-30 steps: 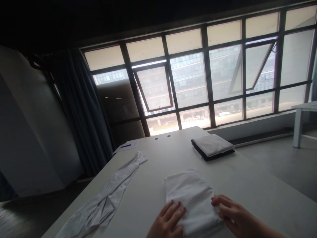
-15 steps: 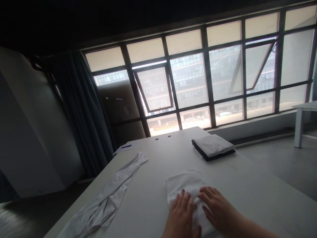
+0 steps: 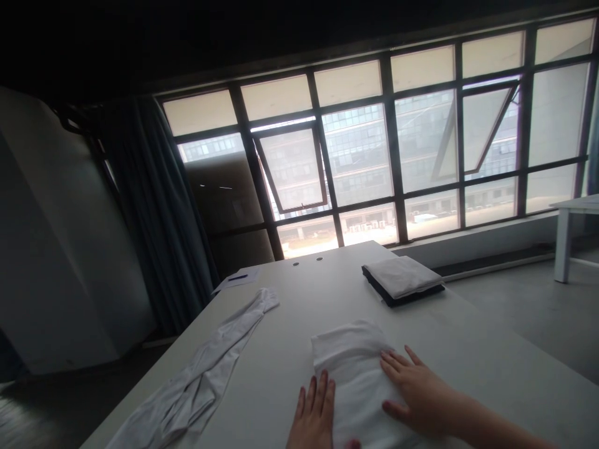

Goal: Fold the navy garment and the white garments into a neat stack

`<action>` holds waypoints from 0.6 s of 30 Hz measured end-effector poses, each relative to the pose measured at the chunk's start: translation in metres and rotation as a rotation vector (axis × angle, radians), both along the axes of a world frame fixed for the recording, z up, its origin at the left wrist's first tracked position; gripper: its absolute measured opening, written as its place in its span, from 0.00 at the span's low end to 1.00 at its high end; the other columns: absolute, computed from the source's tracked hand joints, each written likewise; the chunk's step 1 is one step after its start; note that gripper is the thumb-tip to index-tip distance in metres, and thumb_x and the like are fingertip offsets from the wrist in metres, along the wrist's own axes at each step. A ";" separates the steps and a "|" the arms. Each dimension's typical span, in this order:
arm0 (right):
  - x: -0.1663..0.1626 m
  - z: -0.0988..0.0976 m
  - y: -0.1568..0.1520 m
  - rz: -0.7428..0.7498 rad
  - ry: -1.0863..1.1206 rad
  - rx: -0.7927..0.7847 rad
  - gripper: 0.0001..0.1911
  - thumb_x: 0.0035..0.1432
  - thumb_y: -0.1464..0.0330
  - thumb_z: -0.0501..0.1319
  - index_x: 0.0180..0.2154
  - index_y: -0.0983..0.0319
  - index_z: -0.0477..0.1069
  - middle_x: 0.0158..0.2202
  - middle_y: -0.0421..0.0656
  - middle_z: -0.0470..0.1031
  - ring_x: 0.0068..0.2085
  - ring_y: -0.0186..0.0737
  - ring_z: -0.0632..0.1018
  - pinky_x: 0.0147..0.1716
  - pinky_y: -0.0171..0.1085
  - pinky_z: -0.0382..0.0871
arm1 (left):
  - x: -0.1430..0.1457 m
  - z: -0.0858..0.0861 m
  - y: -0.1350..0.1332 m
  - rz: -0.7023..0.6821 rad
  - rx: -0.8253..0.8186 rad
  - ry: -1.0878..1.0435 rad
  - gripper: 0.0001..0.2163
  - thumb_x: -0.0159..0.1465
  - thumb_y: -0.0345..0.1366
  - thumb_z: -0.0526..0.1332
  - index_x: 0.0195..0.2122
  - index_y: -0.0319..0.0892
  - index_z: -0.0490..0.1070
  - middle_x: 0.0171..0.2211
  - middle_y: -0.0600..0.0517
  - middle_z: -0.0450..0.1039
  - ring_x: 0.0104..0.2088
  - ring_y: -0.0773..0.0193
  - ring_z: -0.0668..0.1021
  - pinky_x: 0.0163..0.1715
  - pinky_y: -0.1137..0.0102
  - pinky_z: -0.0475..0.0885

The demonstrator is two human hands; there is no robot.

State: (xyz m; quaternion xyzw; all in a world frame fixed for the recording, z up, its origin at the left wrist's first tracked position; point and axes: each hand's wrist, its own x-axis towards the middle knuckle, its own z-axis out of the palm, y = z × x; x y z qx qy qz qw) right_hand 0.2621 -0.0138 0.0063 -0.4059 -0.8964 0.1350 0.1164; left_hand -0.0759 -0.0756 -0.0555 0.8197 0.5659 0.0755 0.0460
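A folded white cloth (image 3: 358,380) lies flat on the white table (image 3: 276,362) in front of me, its lower end cut off by the frame. At its left edge rests my left hand (image 3: 314,411), fingers stretched out and pointing away from me. My right hand (image 3: 416,390) lies on the right edge of the same cloth, fingers extended and the thumb apart. Neither hand grips the fabric. To the left stretches a long, crumpled white garment (image 3: 201,380), untouched.
Farther back on the right sits a stack of folded cloth (image 3: 402,276), white over black. A paper sheet with a pen (image 3: 238,277) lies at the far left corner. Beyond are windows, a dark curtain (image 3: 159,212) and another white table (image 3: 564,240) at right.
My hands have moved apart over the folded cloth, the left one to the left edge and the right one slightly rightward. More of the cloth's middle shows now.
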 end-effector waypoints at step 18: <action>-0.032 -0.013 0.078 -0.173 -0.041 -0.020 0.47 0.68 0.38 0.42 0.75 0.60 0.50 0.77 0.48 0.45 0.75 0.65 0.47 0.72 0.61 0.39 | 0.030 0.063 0.003 0.002 -0.094 0.029 0.32 0.69 0.50 0.56 0.71 0.42 0.62 0.73 0.39 0.56 0.74 0.40 0.55 0.72 0.44 0.52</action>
